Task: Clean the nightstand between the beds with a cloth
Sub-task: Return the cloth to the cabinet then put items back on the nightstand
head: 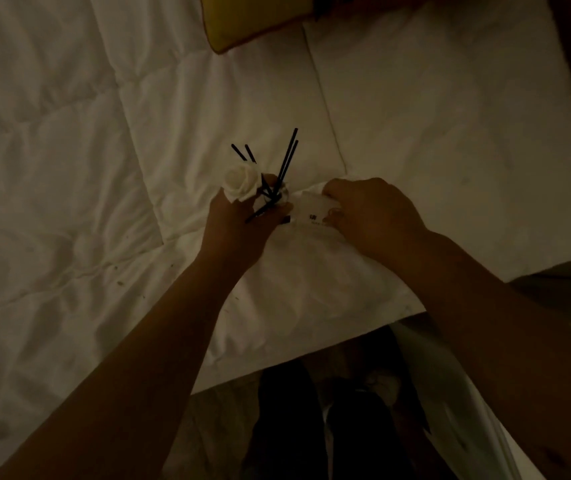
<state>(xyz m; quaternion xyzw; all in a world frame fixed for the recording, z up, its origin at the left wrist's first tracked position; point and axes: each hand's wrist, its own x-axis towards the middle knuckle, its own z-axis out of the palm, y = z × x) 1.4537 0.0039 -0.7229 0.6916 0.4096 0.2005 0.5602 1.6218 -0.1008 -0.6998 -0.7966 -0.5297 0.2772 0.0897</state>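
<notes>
A: Hands first. Left hand (239, 223) is wrapped round a reed diffuser (272, 197), fingers curled on the small bottle, black sticks fanning up and away from the person. White rose (240, 181) sits right by the fingertips, touching them.

B: And the right?

A: Right hand (370, 209) pinches a small white card (315, 211), dark print on it, just beside the diffuser. Both over the white duvet (69, 168), near the bed's corner.

B: So where's the nightstand? The cloth?

A: Neither in view, afaik. No cloth in either hand. Whitish fabric hangs low on the right by the person's legs, too dark to say what it is.

B: Which way do the things lie, then?

A: Diffuser's long axis points up and slightly right, sticks leaning toward the pillow (450, 116). Card lies flat-ish between the two hands, long side running left-right. Left hand's nearer the diffuser, obv; right owns the card.

B: Guess at the step?

A: Prob parking nightstand bits on the bed so the top can be wiped. Set the bottle down upright or it tips on soft bedding. Yellow cushion (253, 19) sits well apart at the top.
</notes>
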